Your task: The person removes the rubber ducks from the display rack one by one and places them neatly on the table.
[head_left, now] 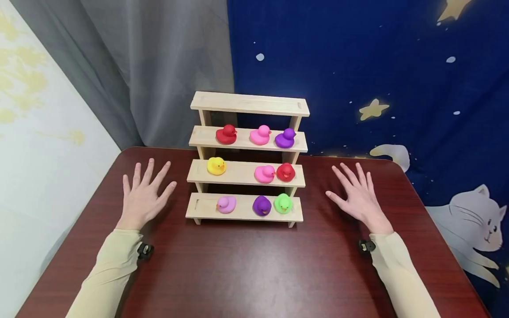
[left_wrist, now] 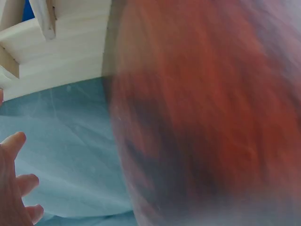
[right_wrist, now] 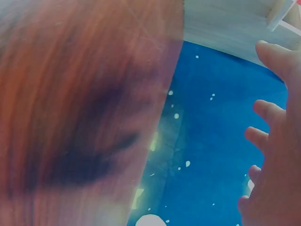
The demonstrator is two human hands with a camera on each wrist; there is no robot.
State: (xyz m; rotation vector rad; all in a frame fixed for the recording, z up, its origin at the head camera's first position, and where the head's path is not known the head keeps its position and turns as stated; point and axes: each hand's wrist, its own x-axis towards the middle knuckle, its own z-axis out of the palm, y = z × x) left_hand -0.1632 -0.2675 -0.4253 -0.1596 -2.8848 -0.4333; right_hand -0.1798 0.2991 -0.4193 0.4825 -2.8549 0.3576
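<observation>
My left hand (head_left: 144,194) is spread with straight fingers to the left of a stepped wooden rack (head_left: 249,103). On the right side my right hand (head_left: 358,196) is spread likewise, holding nothing. Rubber ducks stand on the rack's lower three steps. The second step from the top bears a red duck (head_left: 226,135), a pink duck (head_left: 260,135) and a purple duck (head_left: 285,139). Below it are a yellow duck (head_left: 216,166), a pink duck (head_left: 264,174) and a red duck (head_left: 286,172). The bottom step carries a lilac duck (head_left: 226,205), a dark purple duck (head_left: 262,206) and a green duck (head_left: 283,204).
The rack stands on a dark reddish-brown table (head_left: 254,269) toward its back edge. Behind hang a grey curtain (head_left: 171,66) and a blue cloth (head_left: 318,53) with stars and a cat. A pale patterned wall (head_left: 43,154) borders the table's left side.
</observation>
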